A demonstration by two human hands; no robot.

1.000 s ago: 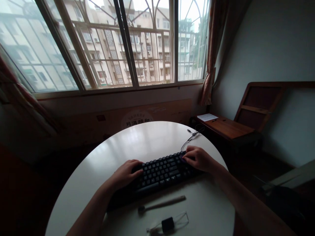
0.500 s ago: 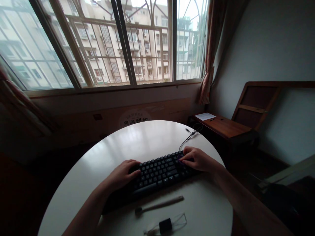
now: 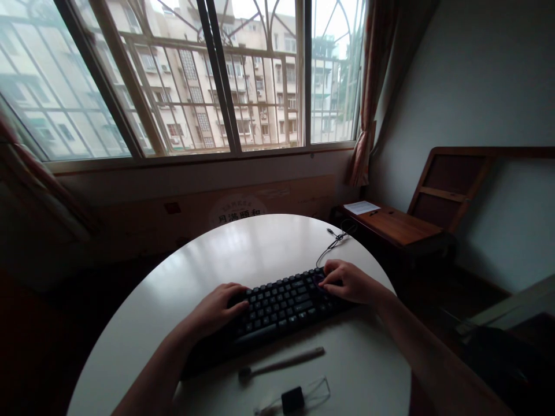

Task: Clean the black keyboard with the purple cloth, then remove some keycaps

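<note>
A black keyboard (image 3: 281,303) lies at a slant on the round white table (image 3: 203,254). My left hand (image 3: 221,306) grips its left end, thumb on top near the edge keys and fingers over the far side. On the right part of the keyboard, my right hand (image 3: 349,280) is closed, thumb and index finger pinching a small dark purple thing (image 3: 319,280) against the keys. Its exact kind is mostly hidden by the fingers. In front of the keyboard lies a slim brush (image 3: 286,363), and nearer still a keycap puller (image 3: 293,398) with a black grip and wire loops.
A black cable (image 3: 332,245) runs from behind the keyboard towards the table's far right edge. Beyond it stands a low wooden bench (image 3: 399,225) with a sheet of paper (image 3: 362,207). A barred window (image 3: 260,86) fills the far wall.
The whole view has shifted down very slightly. Both hands keep nearly the same places on the keyboard.
</note>
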